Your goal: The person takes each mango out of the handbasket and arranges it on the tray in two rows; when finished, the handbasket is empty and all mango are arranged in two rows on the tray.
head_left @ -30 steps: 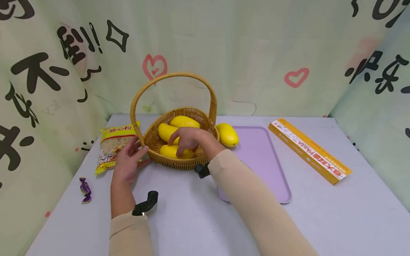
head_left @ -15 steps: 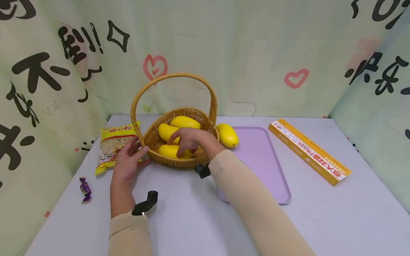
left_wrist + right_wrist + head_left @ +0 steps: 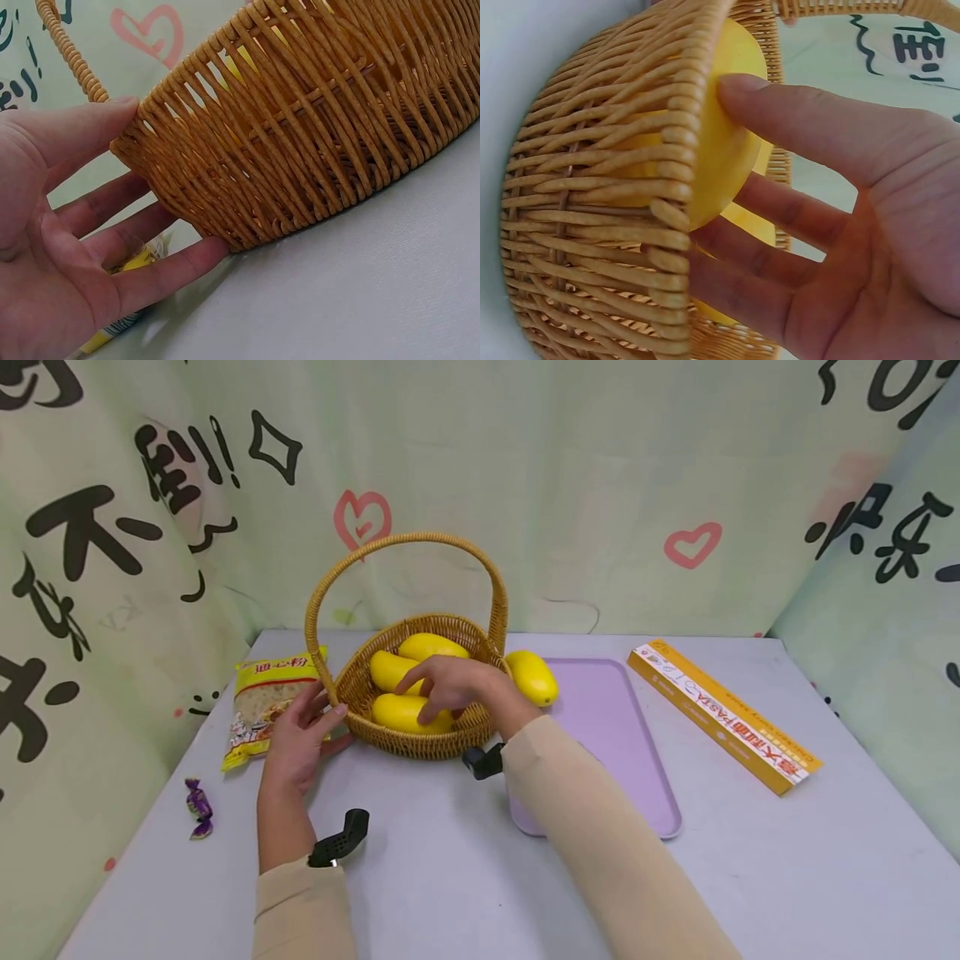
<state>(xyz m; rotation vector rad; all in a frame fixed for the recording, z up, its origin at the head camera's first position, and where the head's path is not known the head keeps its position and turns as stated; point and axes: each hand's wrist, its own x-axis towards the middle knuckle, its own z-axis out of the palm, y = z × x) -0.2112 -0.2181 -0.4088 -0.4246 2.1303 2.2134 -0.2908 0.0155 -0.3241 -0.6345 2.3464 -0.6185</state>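
Note:
My right hand (image 3: 453, 685) reaches into a wicker basket (image 3: 420, 745) and holds the nearest yellow mango (image 3: 393, 713). In the right wrist view the thumb lies on this mango (image 3: 724, 150), and the other fingers go round its other side, their tips partly hidden. My left hand (image 3: 298, 743) is at the basket's left side. Seen from the left wrist, its thumb touches the rim of the basket (image 3: 285, 150) and its fairly straight fingers (image 3: 176, 274) lie against the outside. Two more mangoes (image 3: 432, 646) lie deeper in the basket.
Another mango (image 3: 532, 678) lies right of the basket, at a purple tray (image 3: 615, 735). A pasta box (image 3: 723, 714) lies at the far right. Behind my left hand is a yellow food packet (image 3: 262, 714), with a purple-wrapped candy (image 3: 199, 808) nearer. The basket's tall handle (image 3: 420, 537) arches over it.
My right hand has shifted slightly right and up over the last half second. More of the nearest mango shows, and it sits a touch higher. The left hand stays on the basket.

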